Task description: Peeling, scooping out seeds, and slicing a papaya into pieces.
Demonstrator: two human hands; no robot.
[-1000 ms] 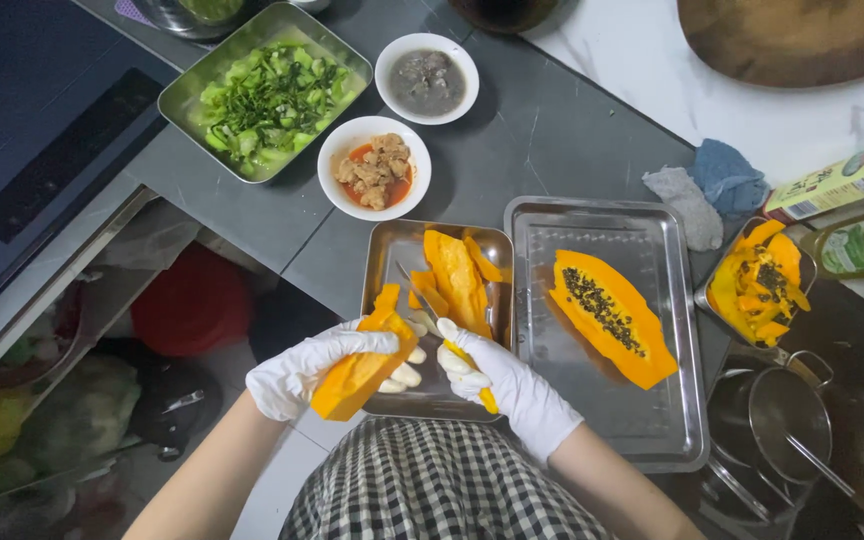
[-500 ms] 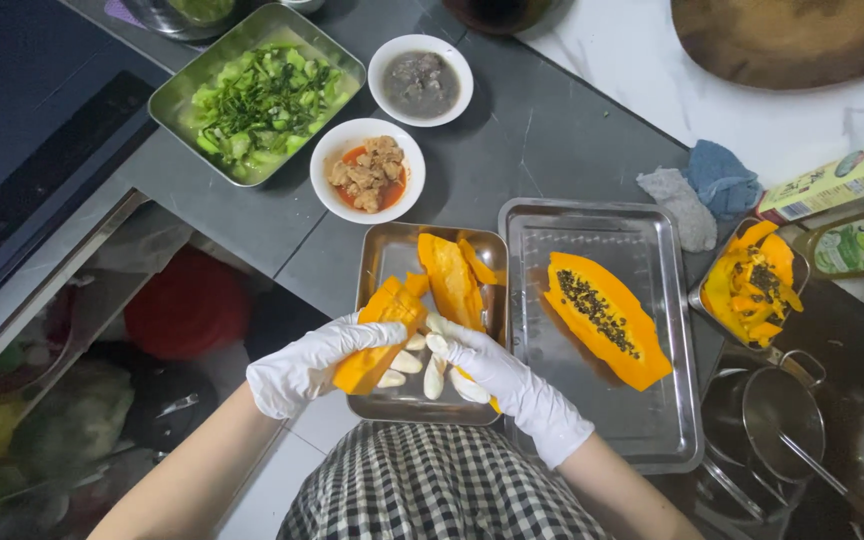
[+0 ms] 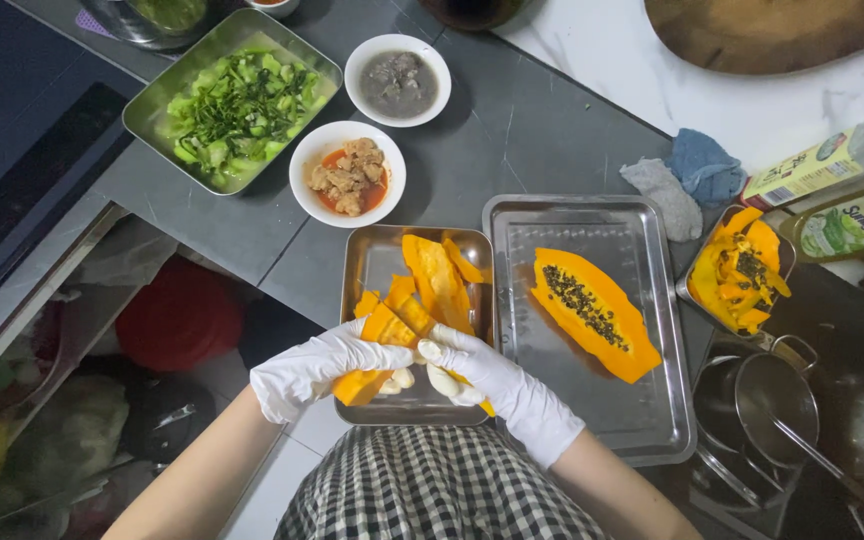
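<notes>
The papaya piece, an orange wedge, sits over the near left corner of a small steel tray, which also holds peeled orange slices and a few pale bits by the hands. Beside it, a larger steel tray carries a papaya half lying cut side up with its black seeds showing. To the right, a small container is filled with orange peelings and seeds. Farther back stand a rectangular pan of chopped greens, a white bowl of meat in red sauce and a white bowl of grey paste. Compared with half a second ago, both hands have shifted slightly rightward and closer together over the tray. The left hand, gloved in white, has its fingers curled around the wedge from the left, gripping it. The right hand, also gloved, presses its fingertips against the wedge's right edge, fingers bent; whether it also holds a tool cannot be told.
</notes>
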